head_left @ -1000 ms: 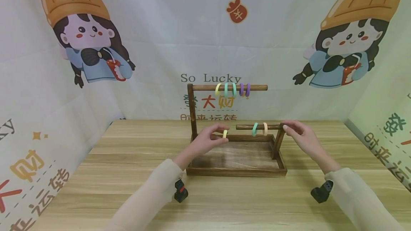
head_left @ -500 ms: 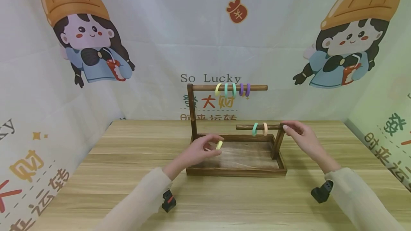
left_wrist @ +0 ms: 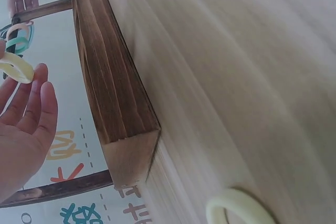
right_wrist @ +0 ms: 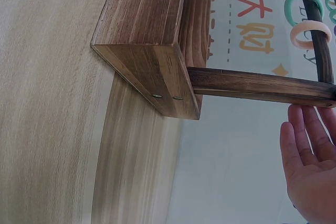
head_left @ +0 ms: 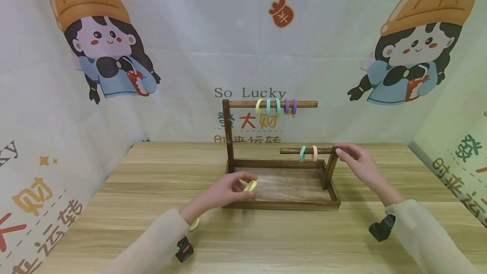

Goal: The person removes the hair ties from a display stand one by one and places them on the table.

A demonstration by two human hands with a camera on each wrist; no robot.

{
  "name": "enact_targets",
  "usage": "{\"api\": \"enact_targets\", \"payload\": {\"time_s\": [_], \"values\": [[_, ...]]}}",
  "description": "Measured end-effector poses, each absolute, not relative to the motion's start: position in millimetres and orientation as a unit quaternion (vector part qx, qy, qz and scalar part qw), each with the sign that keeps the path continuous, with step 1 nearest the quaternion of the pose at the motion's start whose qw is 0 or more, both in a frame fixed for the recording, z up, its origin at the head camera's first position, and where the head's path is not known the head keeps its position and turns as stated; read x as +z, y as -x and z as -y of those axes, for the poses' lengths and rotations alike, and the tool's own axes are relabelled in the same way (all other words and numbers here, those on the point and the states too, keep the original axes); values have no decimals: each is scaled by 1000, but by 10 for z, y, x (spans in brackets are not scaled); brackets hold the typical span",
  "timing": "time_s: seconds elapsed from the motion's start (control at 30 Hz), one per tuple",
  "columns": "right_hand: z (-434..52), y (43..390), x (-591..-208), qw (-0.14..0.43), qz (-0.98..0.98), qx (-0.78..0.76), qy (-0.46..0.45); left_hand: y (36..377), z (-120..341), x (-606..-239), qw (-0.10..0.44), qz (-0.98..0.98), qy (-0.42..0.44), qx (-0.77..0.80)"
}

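My left hand (head_left: 228,189) pinches a yellow ring (head_left: 251,186) between thumb and fingers, over the front left of the wooden rack's tray (head_left: 281,203). My right hand (head_left: 357,162) holds the top of the rack's short right post (head_left: 330,170), thumb in front and fingers behind. From that post a lower bar (head_left: 289,151) points left, carrying a green ring (head_left: 302,153) and a peach ring (head_left: 314,153). The taller left post bears an upper bar (head_left: 243,104) with a yellow ring (head_left: 258,106), two green rings (head_left: 278,107) and two purple rings (head_left: 294,106).
Another yellow ring (left_wrist: 239,205) lies on the wood-grained table (head_left: 289,240) in front of the rack, partly behind my left wrist in the head view. A printed cloth (head_left: 190,54) hangs behind and beside the table.
My left hand has moved down, left and toward me with its yellow ring, away from the lower bar. The yellow ring on the table has come into sight. My right hand stays put.
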State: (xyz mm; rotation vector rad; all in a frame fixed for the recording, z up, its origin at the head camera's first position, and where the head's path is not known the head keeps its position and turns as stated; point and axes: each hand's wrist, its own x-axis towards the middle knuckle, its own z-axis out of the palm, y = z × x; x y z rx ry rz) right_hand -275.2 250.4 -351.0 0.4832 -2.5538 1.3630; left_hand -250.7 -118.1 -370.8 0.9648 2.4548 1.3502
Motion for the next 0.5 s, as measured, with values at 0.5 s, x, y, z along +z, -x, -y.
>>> {"api": "enact_targets", "payload": {"time_s": [0.5], "values": [[-2503, 2751, -3504, 99, 864, 466, -163, 2389, 1335, -3772, 53, -849, -367, 377]]}}
